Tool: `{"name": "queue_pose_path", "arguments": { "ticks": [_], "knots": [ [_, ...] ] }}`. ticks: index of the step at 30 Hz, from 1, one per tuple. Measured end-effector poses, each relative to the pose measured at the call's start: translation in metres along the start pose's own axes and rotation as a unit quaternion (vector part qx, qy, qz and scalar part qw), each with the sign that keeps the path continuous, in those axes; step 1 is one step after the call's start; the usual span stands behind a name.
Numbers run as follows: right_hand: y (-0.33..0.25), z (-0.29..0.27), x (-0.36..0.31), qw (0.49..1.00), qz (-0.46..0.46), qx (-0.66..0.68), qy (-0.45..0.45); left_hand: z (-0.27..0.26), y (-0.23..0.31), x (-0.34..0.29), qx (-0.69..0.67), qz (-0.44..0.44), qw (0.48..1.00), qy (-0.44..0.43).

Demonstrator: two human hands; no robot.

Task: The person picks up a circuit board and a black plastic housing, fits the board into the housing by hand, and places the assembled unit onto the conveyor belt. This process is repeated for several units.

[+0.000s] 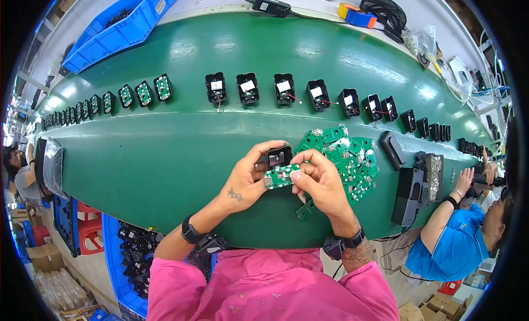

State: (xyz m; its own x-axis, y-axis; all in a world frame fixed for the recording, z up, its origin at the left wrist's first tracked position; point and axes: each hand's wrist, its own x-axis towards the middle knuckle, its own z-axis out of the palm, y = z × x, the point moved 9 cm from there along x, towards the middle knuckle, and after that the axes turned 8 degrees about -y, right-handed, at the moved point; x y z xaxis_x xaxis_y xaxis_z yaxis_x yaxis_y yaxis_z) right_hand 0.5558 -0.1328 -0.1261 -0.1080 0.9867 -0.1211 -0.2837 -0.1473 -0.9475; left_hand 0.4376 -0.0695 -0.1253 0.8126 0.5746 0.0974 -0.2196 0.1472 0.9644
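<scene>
My left hand [247,175] is closed around a small black plastic housing [279,155], which tilts with its open side toward me. Between both hands is a green circuit board [280,176], held just at the near edge of the housing. The fingers of my right hand [318,180] pinch the board's right end. Whether a wire joins board and housing is hidden by the fingers. Just right of my right hand lies a loose heap of green circuit boards [352,161], and one board [305,209] lies apart below it.
Along the belt stand black housings with white parts and red wires [284,89], and at left housings with boards fitted [144,93]. A black case [392,150] and a dark machine [409,195] are to the right. Blue bins [118,31] flank the bench; a co-worker in blue [449,241] sits right.
</scene>
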Motion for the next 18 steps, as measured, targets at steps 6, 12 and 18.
{"name": "queue_pose_path", "arguments": {
  "ticks": [6, 12, 18],
  "knots": [
    [-0.001, -0.009, -0.001, 0.999, -0.008, -0.028, 0.042, 0.002, 0.000, -0.003, -0.019, -0.083, 0.996, 0.012],
    [-0.012, -0.009, -0.003, 0.968, -0.063, -0.224, 0.090, 0.006, 0.008, 0.002, -0.080, 0.007, 0.997, -0.006],
    [-0.052, 0.007, -0.018, 0.825, -0.252, -0.480, 0.160, 0.001, 0.000, 0.001, -0.050, -0.090, 0.994, 0.027]
  ]
}}
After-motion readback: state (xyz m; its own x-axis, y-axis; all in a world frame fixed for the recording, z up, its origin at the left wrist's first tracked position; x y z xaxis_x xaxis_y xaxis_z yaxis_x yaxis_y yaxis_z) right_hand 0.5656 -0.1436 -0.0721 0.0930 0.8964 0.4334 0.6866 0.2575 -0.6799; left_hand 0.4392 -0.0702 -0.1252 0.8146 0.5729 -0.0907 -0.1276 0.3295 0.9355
